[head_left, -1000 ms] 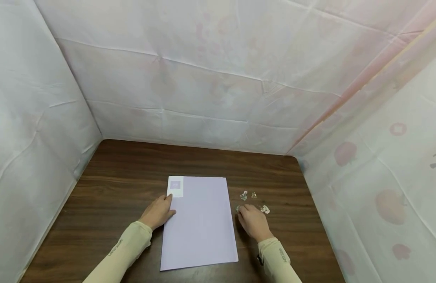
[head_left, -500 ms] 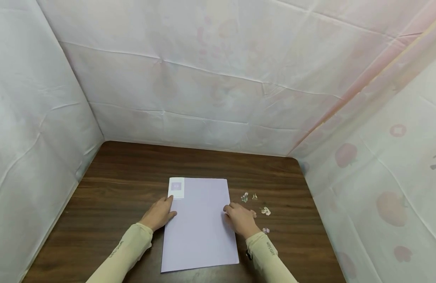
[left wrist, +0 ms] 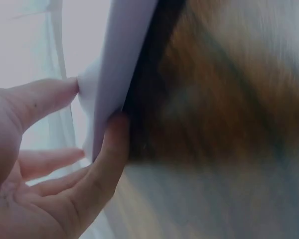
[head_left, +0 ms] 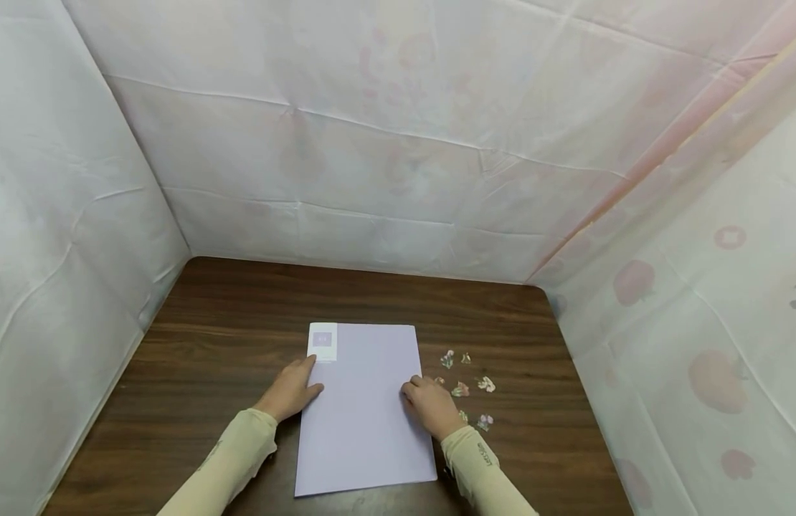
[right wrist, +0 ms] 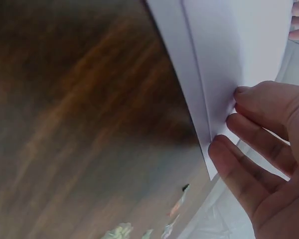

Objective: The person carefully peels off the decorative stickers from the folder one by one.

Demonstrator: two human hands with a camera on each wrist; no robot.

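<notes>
A lilac sheet [head_left: 366, 423] lies flat on the dark wooden table [head_left: 243, 308], with a small white label [head_left: 323, 341] at its far left corner. My left hand [head_left: 293, 390] rests on the sheet's left edge; in the left wrist view its thumb [left wrist: 45, 99] and a straight finger [left wrist: 107, 159] touch the sheet [left wrist: 119, 64]. My right hand [head_left: 429, 405] lies on the right edge. Its straight fingertips [right wrist: 249, 159] press the sheet [right wrist: 229, 55] near the border. Neither hand holds anything.
Several small flower-shaped stickers [head_left: 464, 389] lie scattered on the wood just right of the sheet, close to my right wrist; some show in the right wrist view [right wrist: 175, 206]. White sheeting [head_left: 385, 165] walls in the table at the back and both sides.
My right hand has moved left from the stickers onto the sheet's right edge, uncovering more stickers. The left hand and the sheet have stayed put.
</notes>
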